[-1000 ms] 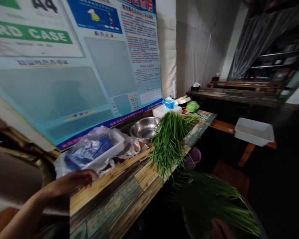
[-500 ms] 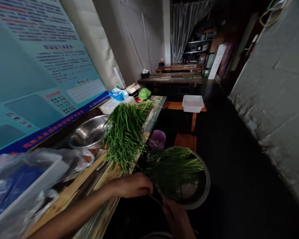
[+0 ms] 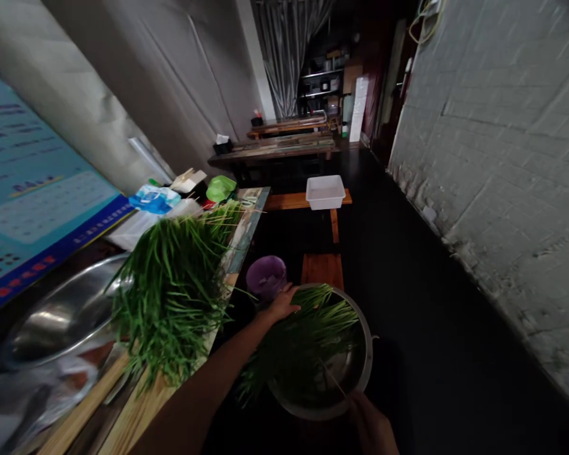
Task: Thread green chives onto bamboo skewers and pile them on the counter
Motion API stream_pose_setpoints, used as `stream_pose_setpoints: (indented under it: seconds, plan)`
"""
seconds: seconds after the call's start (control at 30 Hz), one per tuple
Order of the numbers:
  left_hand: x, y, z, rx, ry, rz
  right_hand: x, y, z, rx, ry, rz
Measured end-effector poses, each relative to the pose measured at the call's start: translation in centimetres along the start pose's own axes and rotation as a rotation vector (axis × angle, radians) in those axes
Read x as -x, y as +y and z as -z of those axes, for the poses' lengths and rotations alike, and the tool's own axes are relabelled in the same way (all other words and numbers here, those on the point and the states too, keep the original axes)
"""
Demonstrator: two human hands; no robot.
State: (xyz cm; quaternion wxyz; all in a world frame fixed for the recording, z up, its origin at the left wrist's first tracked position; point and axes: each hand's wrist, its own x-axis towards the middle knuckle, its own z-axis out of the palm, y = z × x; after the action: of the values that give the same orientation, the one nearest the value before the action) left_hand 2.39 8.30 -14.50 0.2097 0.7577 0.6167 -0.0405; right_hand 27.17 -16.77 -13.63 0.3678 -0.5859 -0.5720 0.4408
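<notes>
My left hand [image 3: 283, 304] reaches over the far left rim of a wide metal bowl [image 3: 368, 354], its fingers stretched out beside the chives [image 3: 329, 319] in it. Low at the bowl's near right side, my right hand [image 3: 372, 424] is closed on a thin skewer [image 3: 332, 379] that points up and left over the bowl. Dim light hides whether the skewer's tip touches anything. A big heap of long green chives [image 3: 175, 284] lies on the wooden table to the left, some hanging over its edge.
A purple bucket [image 3: 266, 277] stands just beyond my left hand. On a wooden bench [image 3: 284, 201] sits a white plastic tub [image 3: 325, 191]. At left are a steel basin [image 3: 71, 309], a blue-white packet [image 3: 154, 199] and a green bag [image 3: 220, 188]. A grey wall [image 3: 493, 158] runs along the right.
My left hand has gone from near the right hand, at the skewer, forward to the far rim of the bowl. My right hand has shifted right, still with the skewer. The view has turned right.
</notes>
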Motion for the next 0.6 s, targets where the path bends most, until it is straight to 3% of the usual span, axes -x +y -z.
stream_pose_setpoints:
  seconds: [0.1,0.23,0.37,0.6]
  plan:
    - [-2.1,-1.7,-2.5,-0.107,-0.070,0.074,0.1,1.1,0.1,-0.033,0.037,-0.042]
    - [-2.4,-2.9,-4.4,-0.216,-0.074,0.086,-0.3,3.1,0.3,-0.037,0.125,-0.128]
    - [-1.8,-3.0,-4.6,-0.333,-0.011,0.078,-1.8,5.5,0.7,0.062,0.264,-0.201]
    - [-1.5,-1.8,-3.9,-0.324,-0.014,0.029,-4.7,7.9,0.5,0.150,0.272,-0.180]
